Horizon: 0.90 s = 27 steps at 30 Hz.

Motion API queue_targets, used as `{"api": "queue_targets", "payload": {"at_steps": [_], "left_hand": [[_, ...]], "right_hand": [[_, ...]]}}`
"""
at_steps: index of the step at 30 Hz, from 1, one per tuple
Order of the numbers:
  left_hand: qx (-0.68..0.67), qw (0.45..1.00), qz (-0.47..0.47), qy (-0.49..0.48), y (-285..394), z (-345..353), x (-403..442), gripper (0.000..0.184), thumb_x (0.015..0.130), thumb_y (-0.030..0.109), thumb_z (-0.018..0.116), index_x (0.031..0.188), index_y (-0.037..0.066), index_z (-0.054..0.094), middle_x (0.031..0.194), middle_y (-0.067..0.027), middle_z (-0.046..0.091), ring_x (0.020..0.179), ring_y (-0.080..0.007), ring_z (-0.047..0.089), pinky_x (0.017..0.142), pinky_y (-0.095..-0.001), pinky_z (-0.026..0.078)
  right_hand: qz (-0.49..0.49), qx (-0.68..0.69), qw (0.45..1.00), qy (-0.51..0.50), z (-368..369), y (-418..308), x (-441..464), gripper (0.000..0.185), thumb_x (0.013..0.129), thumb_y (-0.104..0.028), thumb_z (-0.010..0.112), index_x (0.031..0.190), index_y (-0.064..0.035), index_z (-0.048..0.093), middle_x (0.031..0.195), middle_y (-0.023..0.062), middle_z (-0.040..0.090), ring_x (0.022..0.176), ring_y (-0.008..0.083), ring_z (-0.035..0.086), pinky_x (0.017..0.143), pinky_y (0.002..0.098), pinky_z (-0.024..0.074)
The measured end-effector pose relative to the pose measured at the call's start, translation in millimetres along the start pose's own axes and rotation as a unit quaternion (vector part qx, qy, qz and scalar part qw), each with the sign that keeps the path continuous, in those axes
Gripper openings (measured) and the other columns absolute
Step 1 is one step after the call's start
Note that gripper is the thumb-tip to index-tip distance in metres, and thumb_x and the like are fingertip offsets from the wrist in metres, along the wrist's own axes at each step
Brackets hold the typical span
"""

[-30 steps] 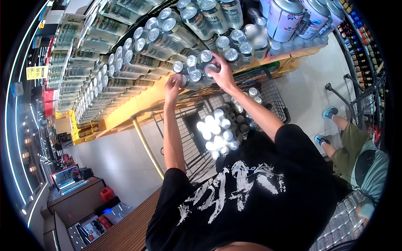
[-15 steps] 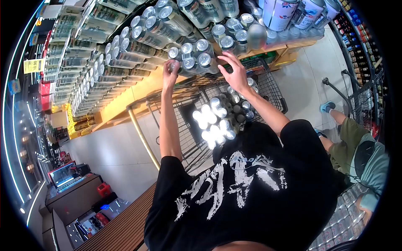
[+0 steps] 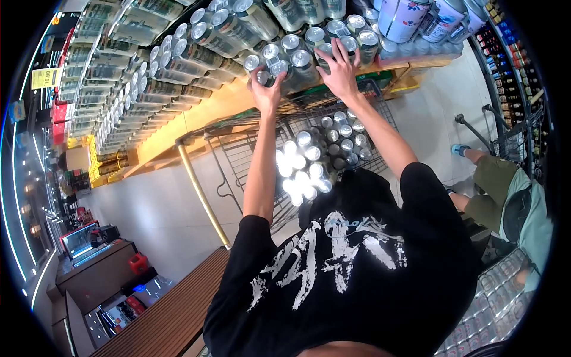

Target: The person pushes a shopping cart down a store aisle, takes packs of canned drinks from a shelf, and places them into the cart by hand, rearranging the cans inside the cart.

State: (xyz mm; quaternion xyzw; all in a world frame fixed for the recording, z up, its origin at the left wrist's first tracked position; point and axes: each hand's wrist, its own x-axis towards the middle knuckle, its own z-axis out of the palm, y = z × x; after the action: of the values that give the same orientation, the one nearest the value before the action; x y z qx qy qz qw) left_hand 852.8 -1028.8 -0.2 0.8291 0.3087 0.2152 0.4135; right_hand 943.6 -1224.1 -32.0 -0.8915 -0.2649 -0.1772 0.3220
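Note:
A pack of drink cans [image 3: 301, 59] with silver tops stands at the front edge of the shelf display. My left hand [image 3: 266, 92] is closed on the pack's left front corner, with thumb and fingers curved round a can. My right hand [image 3: 341, 74] lies with fingers spread against the tops and front of the neighbouring cans [image 3: 369, 43], to the right of that pack. Whether its fingertips press on them I cannot tell. Below my forearms, a wire shopping cart [image 3: 380, 113] holds more packs of cans [image 3: 347, 143], some under glaring light.
Rows of stacked cans [image 3: 190, 56] extend along the wooden shelf [image 3: 172, 140] to the left. White floral containers [image 3: 399, 18] stand at the right end. Another person [image 3: 505, 196] stands at right near a second cart [image 3: 517, 143]. A slatted counter [image 3: 166, 309] is behind left.
My right hand has moved up and right, off the pack's side onto the neighbouring cans. My left hand has moved slightly right, staying at the pack's left corner. The pack sits slightly further back.

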Motion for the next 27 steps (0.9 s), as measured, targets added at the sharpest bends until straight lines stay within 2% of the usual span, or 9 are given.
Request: {"api": "queue_targets", "payload": {"at_steps": [4, 9, 12, 15, 16, 20, 23, 25, 27], "left_hand": [[-0.002, 1.0, -0.002, -0.013, 2.3, 3.2, 3.8, 0.073, 0.061, 0.046, 0.083, 0.12, 0.019, 0.05, 0.125, -0.0195, 0.043, 0.109, -0.0374, 0.051, 0.093, -0.0442, 0.043], [0.021, 0.998, 0.004, -0.063, 1.1, -5.9, 5.4, 0.085, 0.066, 0.05, 0.079, 0.135, 0.021, 0.039, 0.13, -0.0246, 0.038, 0.117, -0.0393, 0.047, 0.097, -0.045, 0.04], [-0.184, 0.98, 0.044, -0.054, -34.5, -5.6, 3.2, 0.073, 0.083, 0.034, 0.069, 0.141, 0.017, 0.03, 0.137, -0.0253, 0.034, 0.122, -0.0368, 0.043, 0.102, -0.0425, 0.036], [-0.178, 0.984, -0.01, -0.007, -36.0, -46.3, -50.5, 0.065, 0.087, 0.026, 0.065, 0.141, 0.011, 0.031, 0.137, -0.0207, 0.037, 0.125, -0.0326, 0.041, 0.105, -0.0396, 0.032], [-0.146, 0.987, 0.069, 0.021, -70.1, -60.0, -59.3, 0.059, 0.087, 0.023, 0.065, 0.137, 0.008, 0.037, 0.135, -0.0152, 0.042, 0.126, -0.0284, 0.04, 0.107, -0.0379, 0.028], [0.124, 0.957, 0.115, 0.234, -126.4, -179.9, -126.4, 0.032, 0.079, 0.007, 0.067, 0.111, 0.005, 0.06, 0.114, -0.013, 0.055, 0.114, -0.0284, 0.047, 0.101, -0.0406, 0.034], [0.492, 0.81, 0.056, 0.314, -163.1, -275.3, -165.4, 0.055, 0.079, 0.038, 0.07, 0.123, 0.011, 0.053, 0.113, -0.0159, 0.057, 0.114, -0.0354, 0.05, 0.1, -0.0451, 0.035], [0.391, 0.882, -0.152, 0.214, -180.6, -305.2, -179.1, 0.062, 0.079, 0.051, 0.065, 0.127, 0.014, 0.05, 0.111, -0.0165, 0.06, 0.108, -0.0378, 0.055, 0.097, -0.0461, 0.039], [0.33, 0.913, -0.204, 0.127, -153.2, -308.2, -186.7, 0.067, 0.081, 0.063, 0.056, 0.129, 0.017, 0.048, 0.101, -0.0129, 0.068, 0.093, -0.0364, 0.064, 0.085, -0.0463, 0.046]], "right_hand": [[-0.005, -0.021, 0.999, -0.048, 0.0, -16.9, 4.4, 0.078, 0.072, -0.008, 0.07, 0.14, -0.0314, 0.039, 0.15, 0.0311, 0.0, 0.141, 0.0413, -0.009, 0.098, 0.0757, -0.0072], [0.024, -0.012, 0.997, -0.069, -0.8, -24.7, 9.5, 0.087, 0.067, -0.012, 0.072, 0.142, -0.032, 0.035, 0.15, 0.0303, -0.001, 0.141, 0.0406, -0.012, 0.096, 0.0763, -0.0092], [-0.01, 0.031, 0.997, -0.07, -10.0, -9.9, 1.2, 0.078, 0.074, -0.018, 0.068, 0.143, -0.033, 0.033, 0.153, 0.022, 0.005, 0.144, 0.032, -0.004, 0.104, 0.0688, -0.008], [0.076, 0.158, 0.983, -0.046, -42.8, -1.2, -37.2, 0.065, 0.08, -0.012, 0.06, 0.139, -0.0272, 0.039, 0.151, 0.0212, 0.019, 0.142, 0.0346, 0.014, 0.113, 0.0516, 0.0154], [0.113, 0.212, 0.969, -0.051, -55.9, 10.1, -57.4, 0.062, 0.08, -0.011, 0.059, 0.138, -0.0253, 0.041, 0.15, 0.0219, 0.022, 0.141, 0.0359, 0.018, 0.113, 0.0484, 0.0206], [0.179, -0.072, 0.981, -0.024, -61.2, 93.6, -185.6, 0.059, 0.078, -0.013, 0.061, 0.135, -0.0155, 0.043, 0.14, 0.0234, 0.036, 0.132, 0.0428, 0.03, 0.107, 0.0522, 0.0287], [0.457, -0.086, 0.83, -0.307, -73.3, 141.4, -272.0, 0.069, 0.078, -0.023, 0.064, 0.14, -0.013, 0.035, 0.142, 0.0211, 0.034, 0.131, 0.0423, 0.032, 0.102, 0.0584, 0.032], [0.32, -0.009, 0.919, -0.231, -68.8, 165.6, -348.1, 0.066, 0.081, -0.024, 0.062, 0.139, -0.0104, 0.035, 0.142, 0.0201, 0.035, 0.129, 0.0412, 0.036, 0.104, 0.051, 0.0342], [0.367, -0.02, 0.888, -0.275, -76.5, 159.8, -355.5, 0.062, 0.082, -0.024, 0.061, 0.137, -0.0093, 0.038, 0.143, 0.0209, 0.033, 0.128, 0.0405, 0.038, 0.104, 0.0468, 0.035]]}}
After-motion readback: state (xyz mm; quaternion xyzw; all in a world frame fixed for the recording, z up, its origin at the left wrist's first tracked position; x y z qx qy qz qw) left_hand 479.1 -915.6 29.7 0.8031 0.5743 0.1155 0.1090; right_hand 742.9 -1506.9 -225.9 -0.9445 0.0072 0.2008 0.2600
